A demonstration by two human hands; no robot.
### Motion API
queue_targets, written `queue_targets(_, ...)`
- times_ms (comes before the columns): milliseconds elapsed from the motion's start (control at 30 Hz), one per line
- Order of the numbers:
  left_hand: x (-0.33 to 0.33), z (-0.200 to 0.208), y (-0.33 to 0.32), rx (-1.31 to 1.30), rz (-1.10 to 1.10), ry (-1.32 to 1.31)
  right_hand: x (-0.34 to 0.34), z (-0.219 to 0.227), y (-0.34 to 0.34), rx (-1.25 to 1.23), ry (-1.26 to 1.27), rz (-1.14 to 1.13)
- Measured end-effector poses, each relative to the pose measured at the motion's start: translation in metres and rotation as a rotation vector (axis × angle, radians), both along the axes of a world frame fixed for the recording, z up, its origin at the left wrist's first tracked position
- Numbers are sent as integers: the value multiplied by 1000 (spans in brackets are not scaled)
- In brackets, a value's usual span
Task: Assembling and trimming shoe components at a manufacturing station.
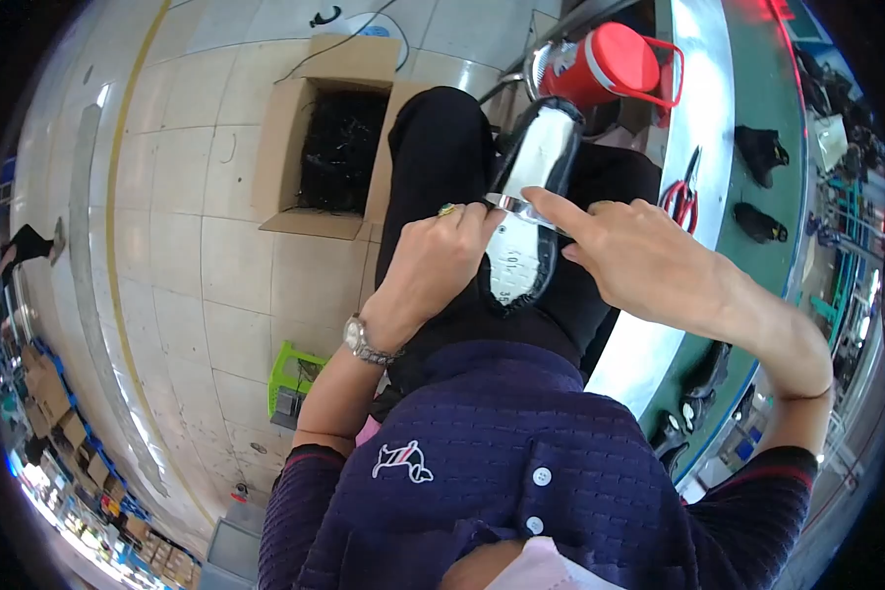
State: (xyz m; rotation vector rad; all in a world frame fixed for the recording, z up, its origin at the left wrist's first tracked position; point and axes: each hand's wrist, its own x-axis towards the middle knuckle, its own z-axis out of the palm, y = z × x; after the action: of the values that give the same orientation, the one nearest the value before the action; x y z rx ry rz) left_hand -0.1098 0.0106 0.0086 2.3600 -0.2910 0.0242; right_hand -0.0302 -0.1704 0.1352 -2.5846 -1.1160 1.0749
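Across my lap lies an upturned shoe (514, 258), its pale sole side facing up and its black upper gathered around the rim. A narrow shiny metal strip (509, 204) crosses its middle; I cannot make out exactly what tool it is. My left hand (442, 251) is closed at the shoe's left edge, fingertips by the strip's left end. From the right, my right hand (644, 251) reaches over the shoe, its forefinger along the strip and its thumb near the shoe's edge. The remaining fingers curl under, and what they grip is partly hidden.
On my right, a metal bench edge (642, 359) holds red-handled scissors (682, 202). Beyond runs a green conveyor (757, 265) carrying black shoes (760, 155). A red jug (619, 61) stands ahead. Left of my knees sit an open cardboard box (283, 147) with black scraps and a green stool (283, 372).
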Motion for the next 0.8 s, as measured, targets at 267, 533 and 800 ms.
queue_targets(267, 20, -26, -12, -1886, -9, 1093, -33, -44, -36, 199, -5, -194)
queue_targets(533, 36, -23, -27, -1566, 18, 947, -17, -2, -34, 99, 164, -329)
queue_targets(800, 38, -13, -22, -1406, -1, 907, 49, -37, -25, -56, -418, 12)
